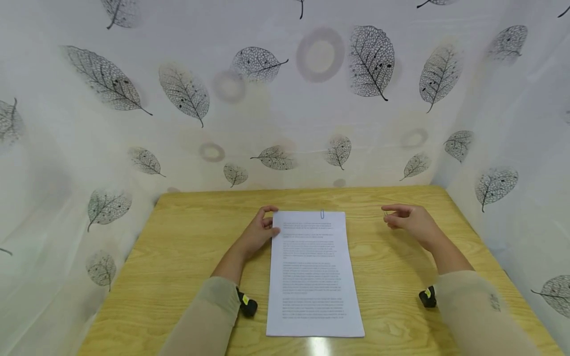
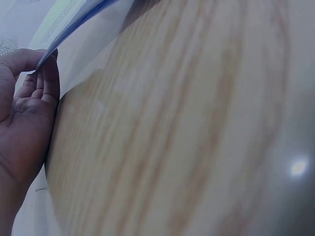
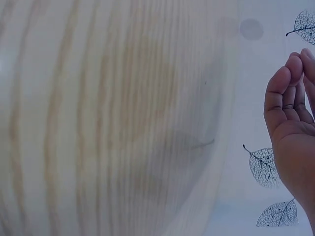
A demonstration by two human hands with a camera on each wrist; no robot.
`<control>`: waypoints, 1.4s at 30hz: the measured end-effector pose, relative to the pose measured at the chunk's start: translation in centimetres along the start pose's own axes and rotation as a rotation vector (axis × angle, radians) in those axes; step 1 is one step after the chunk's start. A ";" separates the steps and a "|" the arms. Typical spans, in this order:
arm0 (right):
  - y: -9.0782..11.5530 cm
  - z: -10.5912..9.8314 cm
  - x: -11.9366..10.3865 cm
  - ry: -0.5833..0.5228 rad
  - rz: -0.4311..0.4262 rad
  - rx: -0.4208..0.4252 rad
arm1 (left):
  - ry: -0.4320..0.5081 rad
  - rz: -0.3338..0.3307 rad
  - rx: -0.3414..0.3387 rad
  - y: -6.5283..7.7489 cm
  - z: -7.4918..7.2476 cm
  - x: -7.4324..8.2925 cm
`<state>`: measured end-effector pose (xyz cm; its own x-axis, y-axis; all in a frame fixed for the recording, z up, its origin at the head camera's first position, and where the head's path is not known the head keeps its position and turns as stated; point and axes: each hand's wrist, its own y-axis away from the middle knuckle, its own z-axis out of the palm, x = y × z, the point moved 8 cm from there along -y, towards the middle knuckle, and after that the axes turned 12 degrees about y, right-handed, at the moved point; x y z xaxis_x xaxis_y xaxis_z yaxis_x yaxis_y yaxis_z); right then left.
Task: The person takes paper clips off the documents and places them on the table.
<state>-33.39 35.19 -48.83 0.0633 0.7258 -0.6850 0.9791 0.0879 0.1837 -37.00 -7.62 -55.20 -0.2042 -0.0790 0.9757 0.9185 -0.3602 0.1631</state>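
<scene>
A stack of printed paper [image 1: 311, 277] lies on the table in the head view, with a paper clip [image 1: 322, 214] on its top edge. My left hand [image 1: 260, 231] pinches the stack near its top left corner. The left wrist view shows that hand's thumb [image 2: 24, 60] on the printed face of the paper [image 2: 55, 27], fingers behind. To the right of the stack, my right hand [image 1: 409, 222] is raised over the table, a small thin paper clip [image 1: 385, 214] between thumb and index finger. In the right wrist view the fingertips meet, and the clip is hidden.
The wood-grain table [image 1: 187, 277] ends at a pale curtain [image 1: 285, 113] printed with leaves, which hangs behind it and along both sides. Dark wrist cameras are strapped at both sleeves, the left camera [image 1: 248, 305] near the stack's left edge.
</scene>
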 end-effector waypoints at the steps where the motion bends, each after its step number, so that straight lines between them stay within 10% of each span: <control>1: 0.0 -0.1 0.3 0.010 0.005 0.005 | 0.000 -0.002 -0.003 0.0 0.0 0.0; 19: -1.5 -1.0 3.1 0.413 0.025 0.106 | 0.015 0.008 -0.020 0.0 0.1 -0.3; 42: -2.2 -0.1 3.3 0.484 -0.032 0.027 | 0.031 -0.002 -0.005 0.0 -0.1 -0.1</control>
<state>-35.32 37.47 -51.40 -0.0577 0.9577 -0.2819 0.9842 0.1019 0.1449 -37.02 -7.66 -55.32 -0.2162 -0.1075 0.9704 0.9165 -0.3649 0.1638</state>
